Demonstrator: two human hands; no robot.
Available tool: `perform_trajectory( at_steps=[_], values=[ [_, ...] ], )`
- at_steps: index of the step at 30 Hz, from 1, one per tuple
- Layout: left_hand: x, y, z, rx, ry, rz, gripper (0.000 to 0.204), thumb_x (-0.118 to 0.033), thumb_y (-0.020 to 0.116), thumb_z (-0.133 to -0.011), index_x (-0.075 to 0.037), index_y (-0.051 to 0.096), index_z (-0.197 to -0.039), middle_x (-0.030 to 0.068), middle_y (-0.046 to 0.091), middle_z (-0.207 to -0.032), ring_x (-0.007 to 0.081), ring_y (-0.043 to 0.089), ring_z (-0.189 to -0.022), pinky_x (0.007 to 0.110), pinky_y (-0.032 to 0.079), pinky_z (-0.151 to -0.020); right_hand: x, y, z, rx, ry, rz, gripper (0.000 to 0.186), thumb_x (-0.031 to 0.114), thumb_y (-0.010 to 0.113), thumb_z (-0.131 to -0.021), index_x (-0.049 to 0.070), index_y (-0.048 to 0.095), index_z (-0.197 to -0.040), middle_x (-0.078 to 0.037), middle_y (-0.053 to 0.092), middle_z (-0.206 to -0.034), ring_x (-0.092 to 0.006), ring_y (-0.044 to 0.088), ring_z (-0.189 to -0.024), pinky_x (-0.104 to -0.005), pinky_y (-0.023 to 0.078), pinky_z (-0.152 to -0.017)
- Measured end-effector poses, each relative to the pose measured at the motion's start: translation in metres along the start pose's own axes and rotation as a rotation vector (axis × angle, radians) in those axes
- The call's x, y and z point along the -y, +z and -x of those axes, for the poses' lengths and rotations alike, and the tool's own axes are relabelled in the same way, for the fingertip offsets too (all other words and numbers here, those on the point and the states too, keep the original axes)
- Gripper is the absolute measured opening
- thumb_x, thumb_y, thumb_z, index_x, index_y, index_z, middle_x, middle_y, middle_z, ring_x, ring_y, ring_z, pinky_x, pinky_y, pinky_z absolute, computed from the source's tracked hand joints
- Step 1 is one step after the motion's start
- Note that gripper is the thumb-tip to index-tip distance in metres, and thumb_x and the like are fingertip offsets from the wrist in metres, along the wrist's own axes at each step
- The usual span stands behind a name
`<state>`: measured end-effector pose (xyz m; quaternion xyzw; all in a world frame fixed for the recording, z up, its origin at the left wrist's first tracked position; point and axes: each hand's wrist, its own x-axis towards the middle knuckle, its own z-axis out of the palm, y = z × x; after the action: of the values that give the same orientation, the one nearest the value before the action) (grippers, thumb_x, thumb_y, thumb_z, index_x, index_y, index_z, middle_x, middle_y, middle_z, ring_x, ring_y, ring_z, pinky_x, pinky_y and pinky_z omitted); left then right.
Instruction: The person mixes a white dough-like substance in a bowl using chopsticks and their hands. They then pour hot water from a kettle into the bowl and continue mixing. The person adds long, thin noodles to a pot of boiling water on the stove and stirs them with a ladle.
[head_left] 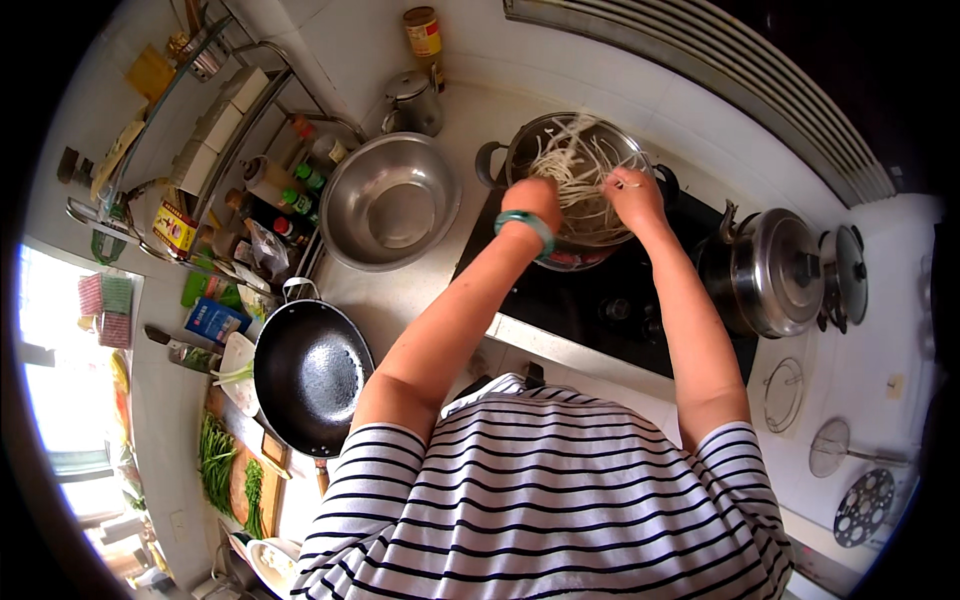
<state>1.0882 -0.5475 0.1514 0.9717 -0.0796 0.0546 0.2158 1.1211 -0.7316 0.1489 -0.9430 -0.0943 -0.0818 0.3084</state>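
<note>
Pale noodles (578, 168) hang and spread over a steel pot (522, 148) with dark side handles, on the black cooktop (610, 290). My left hand (537, 200), with a green bangle at the wrist, is closed around part of the noodles at the pot's near left rim. At the right side of the pot, my right hand (636, 198) pinches noodle strands between bent fingers. Both hands are above the pot's opening. The strands partly hide the inside of the pot, and the left fingertips are turned away from view.
A wide steel basin (392, 200) and a metal jug (412, 102) stand left of the cooktop. A lidded steel pot (775, 272) stands at its right. On the left are a black wok (312, 375), a bottle rack (270, 195) and green vegetables on a cutting board (238, 485).
</note>
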Motion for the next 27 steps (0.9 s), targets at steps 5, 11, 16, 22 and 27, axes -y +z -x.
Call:
perform_trajectory(
  at_steps=[5, 11, 16, 22, 27],
  values=[
    [-0.037, 0.015, -0.007, 0.365, -0.013, -0.418, 0.021, -0.019, 0.054, -0.081, -0.016, 0.07, -0.095, 0.006, 0.067, -0.103, 0.0233, 0.06, -0.101, 0.038, 0.036, -0.084, -0.003, 0.007, 0.005, 0.212, 0.004, 0.243, 0.015, 0.016, 0.069, -0.071, 0.009, 0.064, -0.083, -0.014, 0.057, -0.096, -0.0332, 0.056, -0.095, -0.0412, 0.045, -0.077],
    [-0.042, 0.009, 0.004, 0.246, 0.066, -0.444, 0.017, -0.019, 0.055, -0.078, -0.015, 0.07, -0.086, 0.0057, 0.067, -0.096, 0.0247, 0.058, -0.1, 0.037, 0.04, -0.084, 0.003, -0.038, 0.017, 0.209, -0.076, 0.142, 0.037, 0.018, 0.072, -0.068, 0.011, 0.058, -0.101, -0.011, 0.053, -0.105, -0.0305, 0.054, -0.1, -0.0379, 0.045, -0.083],
    [-0.029, -0.014, 0.04, 0.122, 0.107, -0.373, 0.017, -0.017, 0.055, -0.077, -0.013, 0.067, -0.088, 0.0074, 0.065, -0.093, 0.0257, 0.059, -0.095, 0.037, 0.044, -0.08, 0.031, -0.076, 0.034, 0.253, -0.123, 0.094, 0.033, 0.01, 0.069, -0.073, 0.007, 0.056, -0.103, -0.008, 0.053, -0.1, -0.0252, 0.054, -0.084, -0.0342, 0.046, -0.076],
    [0.004, -0.048, 0.132, 0.176, -0.144, -0.123, 0.016, -0.022, 0.055, -0.084, -0.011, 0.064, -0.088, 0.0116, 0.063, -0.086, 0.0285, 0.062, -0.08, 0.04, 0.05, -0.071, 0.051, -0.074, 0.08, 0.323, -0.384, 0.029, 0.031, 0.012, 0.07, -0.073, 0.008, 0.056, -0.101, -0.011, 0.054, -0.102, -0.0318, 0.055, -0.09, -0.0387, 0.045, -0.077],
    [-0.012, -0.041, 0.141, -0.013, -0.247, 0.257, 0.03, -0.024, 0.064, -0.075, -0.008, 0.064, -0.101, 0.0144, 0.064, -0.096, 0.0329, 0.06, -0.091, 0.042, 0.049, -0.078, 0.051, -0.045, 0.105, 0.378, -0.321, 0.091, 0.058, 0.009, 0.071, -0.071, 0.011, 0.046, -0.123, -0.014, 0.049, -0.117, -0.035, 0.049, -0.107, -0.0402, 0.043, -0.086]
  ],
)
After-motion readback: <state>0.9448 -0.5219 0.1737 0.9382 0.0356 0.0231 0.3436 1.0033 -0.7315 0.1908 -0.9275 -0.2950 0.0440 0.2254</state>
